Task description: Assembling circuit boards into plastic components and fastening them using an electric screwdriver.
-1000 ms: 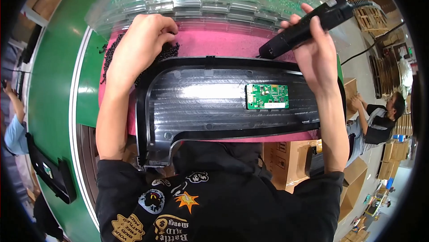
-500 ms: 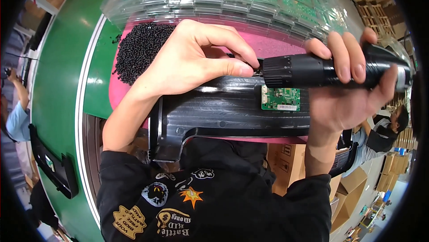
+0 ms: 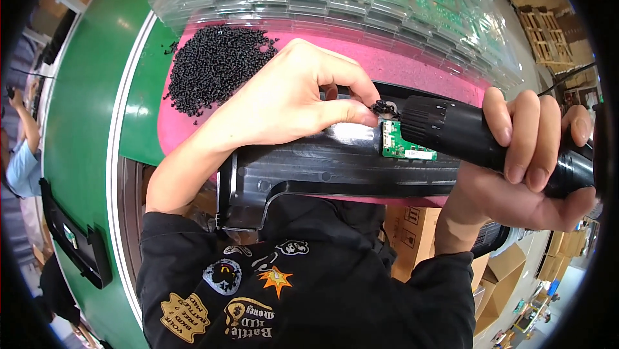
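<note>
Left grip (image 3: 303, 94): pinching small black screws (image 3: 385, 108) beside the driver (image 3: 477, 131)!
Right grip (image 3: 506, 193): wrapped round that driver.
Loading: apparently under way, calling for steady alignment next.

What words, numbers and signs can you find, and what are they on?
I won't copy the words, but they're here:
Gold patch on the black shirt: dark lettering.
Beside it: gold and white lettering.
White label on the green circuit board: too small to read.
Cardboard box: small framed signs, unclear.
Black power tool: tiny pale marks, unreadable.
</note>
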Demonstrator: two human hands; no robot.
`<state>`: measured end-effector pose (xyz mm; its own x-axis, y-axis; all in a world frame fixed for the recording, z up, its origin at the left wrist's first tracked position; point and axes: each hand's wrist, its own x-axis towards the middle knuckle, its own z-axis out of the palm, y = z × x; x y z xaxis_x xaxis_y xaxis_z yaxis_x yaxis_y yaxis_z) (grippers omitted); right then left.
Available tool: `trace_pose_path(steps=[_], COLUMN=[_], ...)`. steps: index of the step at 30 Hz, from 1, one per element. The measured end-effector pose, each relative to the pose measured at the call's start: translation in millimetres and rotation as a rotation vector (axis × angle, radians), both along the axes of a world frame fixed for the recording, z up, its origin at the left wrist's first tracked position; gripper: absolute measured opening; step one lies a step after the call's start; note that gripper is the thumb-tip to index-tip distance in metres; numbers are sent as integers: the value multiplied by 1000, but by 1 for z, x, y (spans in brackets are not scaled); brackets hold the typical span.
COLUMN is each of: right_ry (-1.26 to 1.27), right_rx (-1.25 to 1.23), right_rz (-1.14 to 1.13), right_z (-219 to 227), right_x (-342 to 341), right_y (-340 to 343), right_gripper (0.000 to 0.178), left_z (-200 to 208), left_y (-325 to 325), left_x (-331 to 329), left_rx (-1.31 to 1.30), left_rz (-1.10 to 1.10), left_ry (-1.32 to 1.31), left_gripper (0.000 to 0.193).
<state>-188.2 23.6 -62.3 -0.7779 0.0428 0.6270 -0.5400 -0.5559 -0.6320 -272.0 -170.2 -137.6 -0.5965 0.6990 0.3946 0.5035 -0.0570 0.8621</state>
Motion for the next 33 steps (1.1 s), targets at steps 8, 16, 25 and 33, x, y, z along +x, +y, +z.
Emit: trace_pose_path(steps=[8,16,25,33], right_ry=[-16,-57,-208,-380], right_rx=[76,163,289,376], right_rz=[-4,54,-122,-340], right_z=[-24,-27,-59,-84], right_x=[-18,-36,-53,-52], right_y=[-12,48,158,205], right_gripper=[44,45,40,31], left_z=[-18,-22,-47,-67], left_y=[-9,40,105,135], left_x=[-9,-29,-52,-58], left_rx=[-46,-14,-86,-182], left_rz=[84,101,158,-195], left_ry=[251,380,246,202], left_gripper=[17,15,7,14])
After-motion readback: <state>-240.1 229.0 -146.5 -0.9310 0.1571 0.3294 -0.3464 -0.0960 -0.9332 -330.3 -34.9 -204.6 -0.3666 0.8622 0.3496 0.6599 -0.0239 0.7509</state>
